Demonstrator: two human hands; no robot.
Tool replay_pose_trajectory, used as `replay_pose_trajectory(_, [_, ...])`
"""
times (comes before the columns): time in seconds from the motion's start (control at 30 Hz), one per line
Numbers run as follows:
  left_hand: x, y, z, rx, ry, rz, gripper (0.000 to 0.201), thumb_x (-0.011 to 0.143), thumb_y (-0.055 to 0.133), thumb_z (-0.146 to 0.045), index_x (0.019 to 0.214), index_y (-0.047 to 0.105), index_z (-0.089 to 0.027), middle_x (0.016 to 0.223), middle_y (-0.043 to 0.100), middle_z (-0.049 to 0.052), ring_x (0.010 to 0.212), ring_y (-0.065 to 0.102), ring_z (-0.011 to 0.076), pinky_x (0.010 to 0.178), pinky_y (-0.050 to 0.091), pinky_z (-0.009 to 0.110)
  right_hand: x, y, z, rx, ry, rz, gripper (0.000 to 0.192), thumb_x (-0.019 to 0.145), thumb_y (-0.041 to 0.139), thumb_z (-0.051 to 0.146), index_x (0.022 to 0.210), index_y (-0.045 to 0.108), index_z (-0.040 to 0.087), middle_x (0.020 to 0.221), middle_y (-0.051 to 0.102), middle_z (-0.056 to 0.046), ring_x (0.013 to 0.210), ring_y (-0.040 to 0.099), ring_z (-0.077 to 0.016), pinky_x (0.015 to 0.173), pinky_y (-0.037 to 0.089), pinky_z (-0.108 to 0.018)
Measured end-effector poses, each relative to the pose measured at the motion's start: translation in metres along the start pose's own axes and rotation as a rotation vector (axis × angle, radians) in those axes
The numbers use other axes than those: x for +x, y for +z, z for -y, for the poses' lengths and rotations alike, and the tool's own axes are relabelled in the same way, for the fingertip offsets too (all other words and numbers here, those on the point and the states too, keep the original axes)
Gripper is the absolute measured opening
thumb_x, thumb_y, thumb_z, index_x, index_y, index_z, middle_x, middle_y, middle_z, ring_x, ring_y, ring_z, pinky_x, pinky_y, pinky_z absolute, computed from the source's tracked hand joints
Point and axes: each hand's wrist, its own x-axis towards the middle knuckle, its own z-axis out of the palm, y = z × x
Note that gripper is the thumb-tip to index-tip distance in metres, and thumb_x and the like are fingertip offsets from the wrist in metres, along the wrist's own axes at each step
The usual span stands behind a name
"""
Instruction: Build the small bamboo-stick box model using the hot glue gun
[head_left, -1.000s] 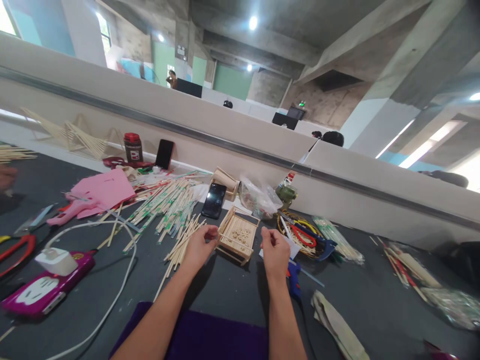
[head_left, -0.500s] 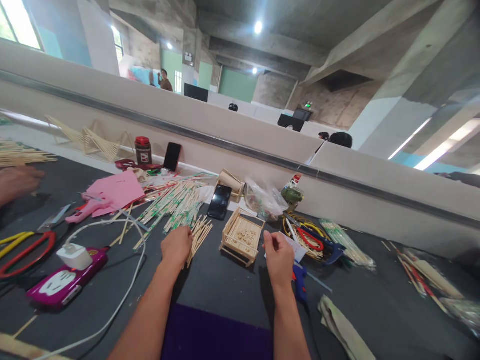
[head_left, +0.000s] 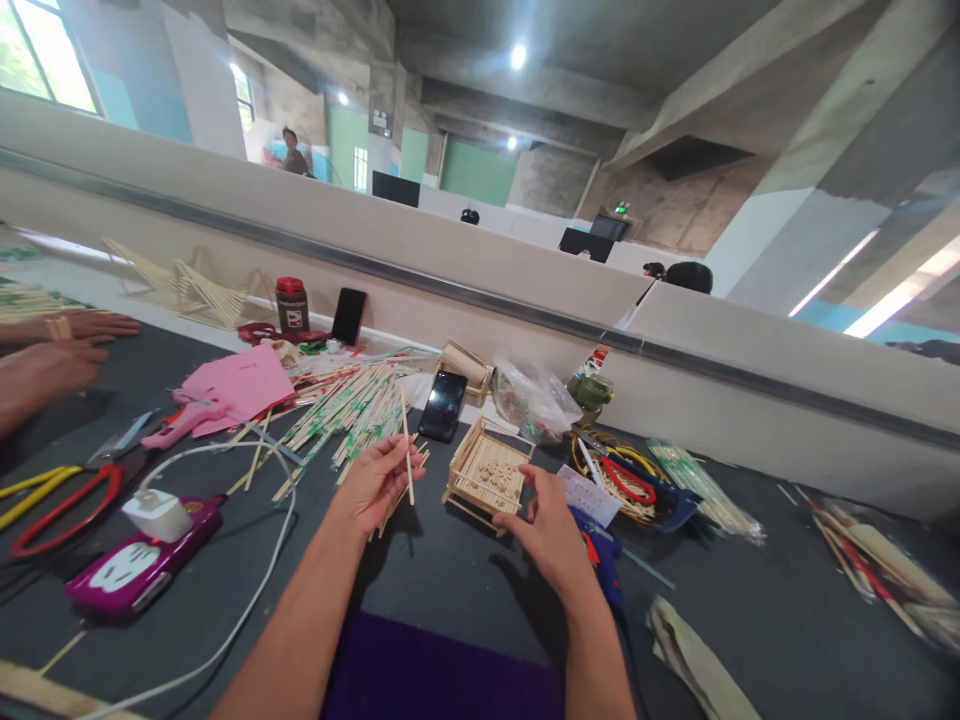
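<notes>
My left hand (head_left: 375, 485) pinches one thin bamboo stick (head_left: 406, 432) and holds it upright above a loose pile of bare sticks (head_left: 401, 480) on the dark table. My right hand (head_left: 551, 530) rests just right of a small open tray built of sticks (head_left: 487, 472), its fingers close to the tray's near right corner; whether they touch it I cannot tell. A heap of green-wrapped chopsticks (head_left: 345, 400) lies behind my left hand.
A black phone (head_left: 442, 405), plastic bag (head_left: 534, 400) and blue glue gun (head_left: 604, 560) surround the tray. Pink paper (head_left: 240, 385), a charger on a magenta case (head_left: 142, 555), and red-handled pliers (head_left: 45, 500) lie left. Another person's hands (head_left: 52, 350) work far left.
My left hand has left the tray, dipped to the stick pile and come up holding one stick. My right hand has opened and shifted toward the tray. The view has panned slightly left.
</notes>
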Motion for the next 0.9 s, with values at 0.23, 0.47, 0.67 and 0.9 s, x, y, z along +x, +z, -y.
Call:
replay_pose_trajectory(0.23, [-0.005, 0.010, 0.007, -0.028, -0.064, 0.099, 0.023, 0.076, 0.069, -0.003, 0.097, 0.065, -0.011, 0.070, 0.067, 0.002, 0.062, 0.067, 0.0113, 0.062, 0.061, 0.023, -0.003, -0.001, 0.008, -0.070, -0.071, -0.072, 0.054, 0.076, 0.063, 0.027, 0.128, 0.053, 0.023, 0.112, 0.055, -0.009, 0.078, 0.057, -0.0197, 0.076, 0.048, -0.035])
replay_pose_trajectory(0.47, [-0.006, 0.015, 0.015, -0.075, -0.071, 0.143, 0.026, 0.071, 0.075, -0.004, 0.093, 0.064, -0.013, 0.073, 0.066, -0.001, 0.065, 0.068, 0.0109, 0.068, 0.062, 0.026, -0.014, 0.021, 0.051, 0.315, -0.114, -0.050, 0.029, 0.091, 0.050, 0.039, 0.078, 0.066, 0.020, 0.070, 0.062, -0.001, 0.066, 0.056, -0.0158, 0.061, 0.043, -0.025])
replay_pose_trajectory(0.67, [-0.005, 0.014, 0.019, -0.071, -0.048, 0.150, 0.028, 0.068, 0.077, -0.005, 0.091, 0.063, -0.013, 0.075, 0.066, -0.001, 0.063, 0.067, 0.0102, 0.066, 0.062, 0.026, -0.023, 0.057, 0.066, 0.396, -0.042, 0.189, 0.028, 0.087, 0.057, 0.041, 0.075, 0.068, 0.019, 0.061, 0.060, 0.002, 0.055, 0.050, -0.0125, 0.054, 0.037, -0.023])
replay_pose_trajectory(0.9, [-0.006, 0.015, 0.020, -0.037, -0.037, 0.165, 0.030, 0.066, 0.080, -0.007, 0.089, 0.062, -0.014, 0.075, 0.065, -0.002, 0.063, 0.066, 0.0099, 0.065, 0.061, 0.025, -0.025, 0.067, 0.062, 0.371, -0.007, 0.178, 0.023, 0.084, 0.057, 0.036, 0.073, 0.065, 0.018, 0.058, 0.058, 0.002, 0.053, 0.048, -0.0118, 0.052, 0.036, -0.022])
